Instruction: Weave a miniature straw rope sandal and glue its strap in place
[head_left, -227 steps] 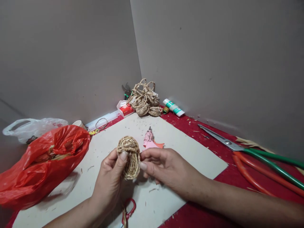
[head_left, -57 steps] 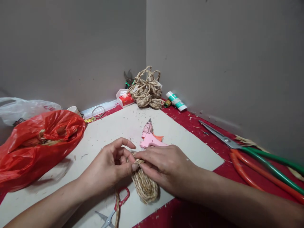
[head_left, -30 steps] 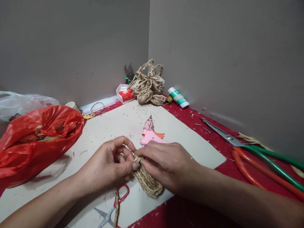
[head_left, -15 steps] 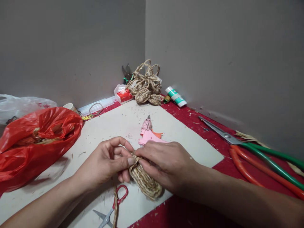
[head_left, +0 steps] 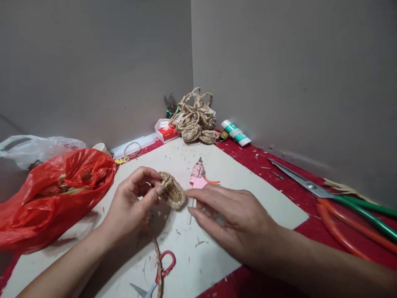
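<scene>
My left hand [head_left: 133, 200] pinches one end of a small oval piece of coiled straw braid [head_left: 173, 193] between thumb and fingers, holding it above the white board. A loose tail of braid [head_left: 157, 252] hangs from it toward the front. My right hand [head_left: 237, 213] has thumb and index finger apart beside the piece's right edge; whether a fingertip touches it I cannot tell. Behind those fingers lies a pink glue gun [head_left: 197, 170], partly hidden by my right hand, with a clear glue stick [head_left: 190, 213] showing. Small red-handled scissors [head_left: 167, 265] lie under the braid tail.
A red plastic bag [head_left: 58, 194] stands at left. Large shears [head_left: 316, 188] with red and green handles lie at right on the red cloth [head_left: 248, 161]. Bundled straw braid [head_left: 194, 124] fills the back corner, near pruning shears [head_left: 170, 105] and a green-white roll [head_left: 236, 132].
The coiled braid piece has moved up and left in my left hand and turned. My right hand has come off it and its fingers have spread. The view has shifted slightly.
</scene>
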A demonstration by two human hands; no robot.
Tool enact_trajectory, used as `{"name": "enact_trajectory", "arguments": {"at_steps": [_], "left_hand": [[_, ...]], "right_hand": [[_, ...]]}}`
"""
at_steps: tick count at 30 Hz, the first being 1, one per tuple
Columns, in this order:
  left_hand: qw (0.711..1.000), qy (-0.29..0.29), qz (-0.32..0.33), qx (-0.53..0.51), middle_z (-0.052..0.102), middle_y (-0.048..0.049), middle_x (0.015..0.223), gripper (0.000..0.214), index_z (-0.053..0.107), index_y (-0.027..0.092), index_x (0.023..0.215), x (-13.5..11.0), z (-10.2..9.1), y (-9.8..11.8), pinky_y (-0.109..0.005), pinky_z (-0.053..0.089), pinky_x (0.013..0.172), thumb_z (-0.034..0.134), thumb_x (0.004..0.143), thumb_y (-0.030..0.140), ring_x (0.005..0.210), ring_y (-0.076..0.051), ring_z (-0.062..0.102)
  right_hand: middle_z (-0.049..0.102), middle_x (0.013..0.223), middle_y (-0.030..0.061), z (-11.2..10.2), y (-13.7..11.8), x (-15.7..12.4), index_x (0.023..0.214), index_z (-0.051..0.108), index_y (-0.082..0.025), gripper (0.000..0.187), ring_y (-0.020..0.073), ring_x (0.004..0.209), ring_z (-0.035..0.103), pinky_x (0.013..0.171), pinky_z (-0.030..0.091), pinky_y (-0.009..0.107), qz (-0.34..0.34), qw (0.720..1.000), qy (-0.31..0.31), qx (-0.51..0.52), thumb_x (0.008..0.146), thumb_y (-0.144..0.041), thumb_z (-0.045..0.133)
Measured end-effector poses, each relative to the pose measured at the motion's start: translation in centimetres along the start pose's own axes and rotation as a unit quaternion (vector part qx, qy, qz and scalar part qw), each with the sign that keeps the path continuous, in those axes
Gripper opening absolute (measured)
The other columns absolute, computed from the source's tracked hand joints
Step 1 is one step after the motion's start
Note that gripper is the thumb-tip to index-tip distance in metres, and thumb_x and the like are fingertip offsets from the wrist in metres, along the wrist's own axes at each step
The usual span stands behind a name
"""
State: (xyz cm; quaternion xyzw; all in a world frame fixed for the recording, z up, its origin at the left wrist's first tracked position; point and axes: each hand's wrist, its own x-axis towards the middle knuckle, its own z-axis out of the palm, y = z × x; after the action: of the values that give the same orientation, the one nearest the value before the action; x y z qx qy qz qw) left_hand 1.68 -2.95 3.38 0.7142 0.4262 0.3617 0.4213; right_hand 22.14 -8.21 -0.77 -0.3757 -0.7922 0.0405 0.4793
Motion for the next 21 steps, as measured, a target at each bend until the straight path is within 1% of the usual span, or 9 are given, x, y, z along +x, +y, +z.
{"name": "enact_trajectory", "arguments": {"at_steps": [2,4,6,8,12,18,21], "left_hand": [[0.995,0.063,0.057,0.047,0.06,0.0002,0.085,0.012,0.059,0.019,0.091,1.0,-0.8,-1.4,-0.022,0.05,0.063,0.066,0.083,0.024,0.07,-0.011,0.059],[0.985,0.116,0.09,0.093,0.06,0.0001,0.084,0.009,0.06,0.019,0.089,2.0,-1.7,-3.1,-0.023,0.049,0.064,0.065,0.082,0.023,0.07,-0.012,0.058],[0.975,0.148,0.109,0.127,0.06,-0.0007,0.087,0.008,0.061,0.019,0.09,2.7,-2.3,-4.6,-0.024,0.049,0.068,0.063,0.083,0.022,0.072,-0.012,0.058],[0.965,0.164,0.13,0.157,0.061,-0.0006,0.086,0.008,0.061,0.019,0.091,3.1,-2.7,-5.6,-0.025,0.049,0.07,0.062,0.083,0.02,0.072,-0.013,0.059],[0.959,0.176,0.148,0.168,0.063,-0.0012,0.089,0.012,0.061,0.02,0.093,3.0,-2.8,-6.3,-0.026,0.05,0.073,0.062,0.082,0.018,0.075,-0.013,0.061],[0.951,0.174,0.186,0.174,0.065,-0.0025,0.092,0.017,0.061,0.021,0.096,2.1,-2.1,-6.0,-0.027,0.051,0.076,0.063,0.081,0.012,0.078,-0.014,0.063],[0.946,0.164,0.226,0.164,0.064,-0.0029,0.094,0.022,0.06,0.021,0.101,1.5,-1.8,-5.6,-0.028,0.052,0.075,0.062,0.082,0.009,0.078,-0.014,0.063]], "right_hand": [[0.07,0.077,0.0056,0.1,0.0,0.0,0.103,0.065,-0.013,0.018,0.0143,0.062,0.062,0.054,0.046,0.025,0.006,1.0,0.01,-0.011,0.087,-0.013,0.057],[0.07,0.077,0.0066,0.2,0.0,-0.1,0.102,0.066,-0.011,0.017,0.0148,0.061,0.062,0.053,0.045,0.025,0.008,1.0,0.009,-0.016,0.087,-0.013,0.056],[0.071,0.077,0.0074,0.3,0.1,-0.1,0.101,0.066,-0.01,0.017,0.0148,0.06,0.061,0.051,0.044,0.026,0.01,1.0,0.006,-0.014,0.088,-0.013,0.055],[0.071,0.078,0.0077,0.3,0.1,-0.1,0.101,0.067,-0.01,0.018,0.0144,0.059,0.061,0.051,0.044,0.025,0.015,1.0,-0.003,-0.01,0.088,-0.014,0.055],[0.069,0.077,0.0064,0.5,0.2,-0.2,0.1,0.067,-0.011,0.018,0.0136,0.056,0.059,0.051,0.044,0.025,0.029,0.999,-0.023,-0.005,0.088,-0.014,0.055],[0.068,0.074,0.0036,0.7,0.4,-0.3,0.102,0.066,-0.013,0.019,0.0129,0.054,0.057,0.052,0.043,0.026,0.046,0.998,-0.036,-0.001,0.088,-0.015,0.054],[0.067,0.073,0.003,0.7,0.4,-0.3,0.1,0.066,-0.014,0.018,0.0131,0.056,0.057,0.052,0.042,0.026,0.058,0.998,-0.033,0.003,0.087,-0.015,0.053]]}}
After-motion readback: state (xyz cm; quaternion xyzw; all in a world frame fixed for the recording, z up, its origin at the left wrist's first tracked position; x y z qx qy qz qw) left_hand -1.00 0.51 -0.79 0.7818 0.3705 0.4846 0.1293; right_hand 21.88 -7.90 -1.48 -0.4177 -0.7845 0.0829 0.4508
